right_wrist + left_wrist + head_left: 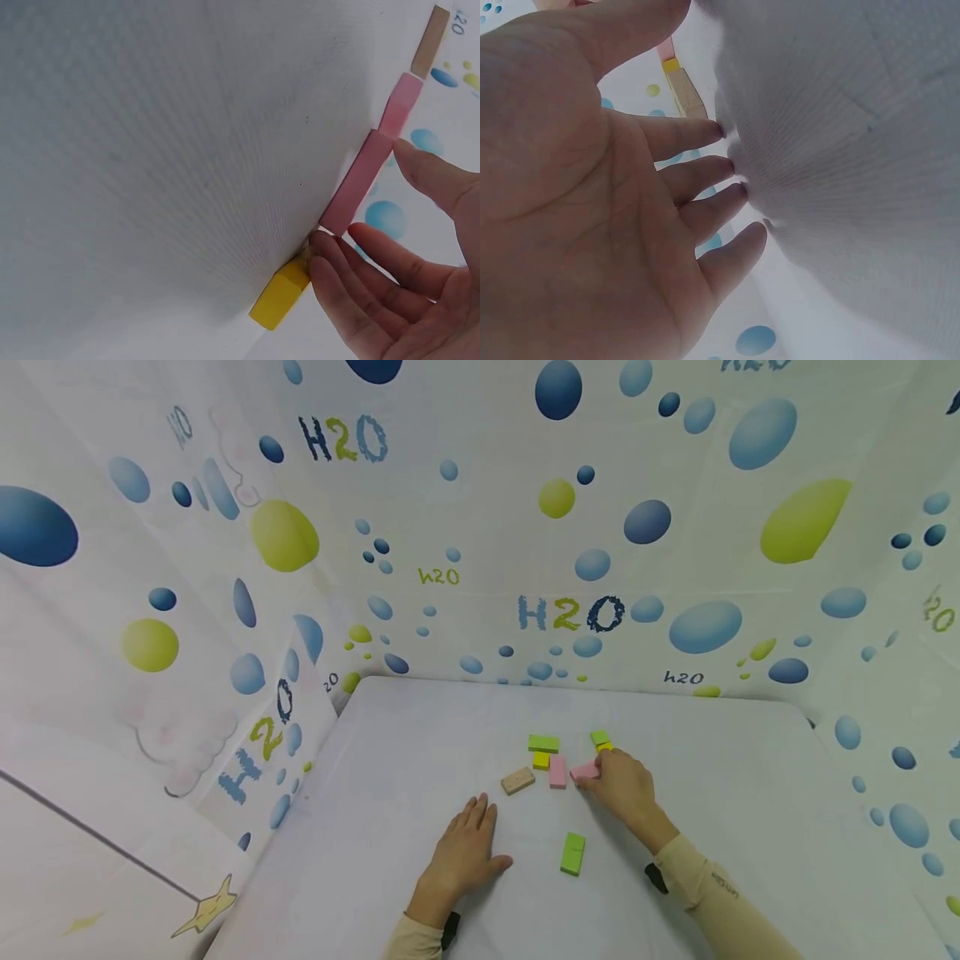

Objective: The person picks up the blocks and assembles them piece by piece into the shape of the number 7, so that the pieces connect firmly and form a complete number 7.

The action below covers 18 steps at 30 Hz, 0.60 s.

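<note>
My right hand [621, 783] holds a pink block [584, 771] by its ends, thumb on one end and fingertips on the other in the right wrist view. A second pink block [557, 772] stands just left of it. A yellow block [279, 298] lies by the outer fingers of that hand, and a green block [600, 737] sits just behind. My left hand [467, 850] rests palm down on the white table, fingers straight and thumb spread, with nothing in it. Beyond its fingertips lies a plain wooden block [517, 781].
Left of centre, a green block [543, 743] lies behind another yellow block [541, 762]. Nearer, between the two forearms, is a green piece [573, 854] with a line across it. A white patterned curtain [480, 527] surrounds the white tabletop [375, 827].
</note>
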{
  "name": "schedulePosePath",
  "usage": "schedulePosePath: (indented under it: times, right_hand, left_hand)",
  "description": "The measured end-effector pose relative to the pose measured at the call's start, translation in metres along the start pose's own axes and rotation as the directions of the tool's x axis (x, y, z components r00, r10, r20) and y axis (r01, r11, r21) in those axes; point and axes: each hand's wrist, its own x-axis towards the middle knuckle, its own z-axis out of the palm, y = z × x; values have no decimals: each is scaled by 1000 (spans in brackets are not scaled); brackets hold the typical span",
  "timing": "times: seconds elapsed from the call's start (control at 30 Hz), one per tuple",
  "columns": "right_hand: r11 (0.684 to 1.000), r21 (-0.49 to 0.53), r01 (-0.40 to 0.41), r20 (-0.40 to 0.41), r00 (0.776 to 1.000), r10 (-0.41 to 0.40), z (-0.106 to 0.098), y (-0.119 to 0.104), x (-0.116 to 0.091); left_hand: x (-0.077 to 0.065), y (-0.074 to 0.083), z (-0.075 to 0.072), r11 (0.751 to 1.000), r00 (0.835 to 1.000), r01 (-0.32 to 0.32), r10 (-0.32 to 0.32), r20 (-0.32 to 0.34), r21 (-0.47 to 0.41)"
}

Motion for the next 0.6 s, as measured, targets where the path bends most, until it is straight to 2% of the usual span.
schedulePosePath:
  times: [0.23, 0.6]
  right_hand:
    - [1000, 12, -2, 15, 1000, 1, -4, 0, 1]
    - [997, 60, 52, 20, 998, -53, -2, 5, 2]
  left_hand:
    - [0, 2, -1, 1000, 1000, -6, 7, -16, 13]
    - [1, 5, 4, 999, 1000, 8, -8, -13, 48]
